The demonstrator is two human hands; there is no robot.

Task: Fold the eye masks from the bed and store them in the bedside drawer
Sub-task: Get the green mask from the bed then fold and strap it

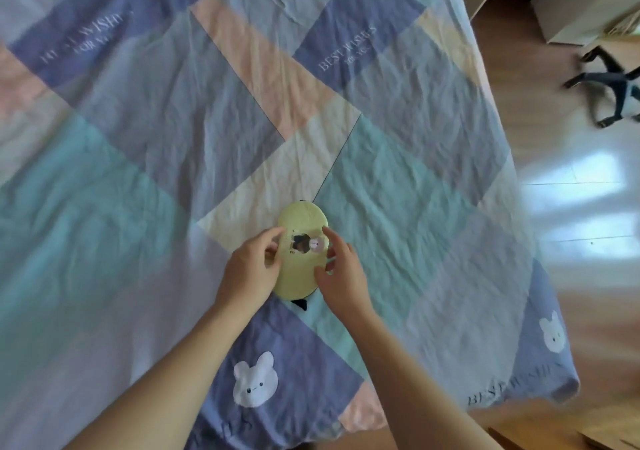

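A pale yellow eye mask [302,221] with a small bear picture in its middle lies flat on the patchwork bedspread [138,179], its long axis running away from me. A black strap end [300,304] pokes out at its near end. My left hand [251,269] pinches the mask's left edge at the middle. My right hand [341,269] grips the right edge with fingers curled over it. The bedside drawer is not in view.
The bed's right edge [519,186] drops to a shiny wooden floor [581,276]. A black star-shaped chair base [613,92] and pale furniture [588,6] stand at the upper right. White bear prints [254,385] mark the bedspread near me.
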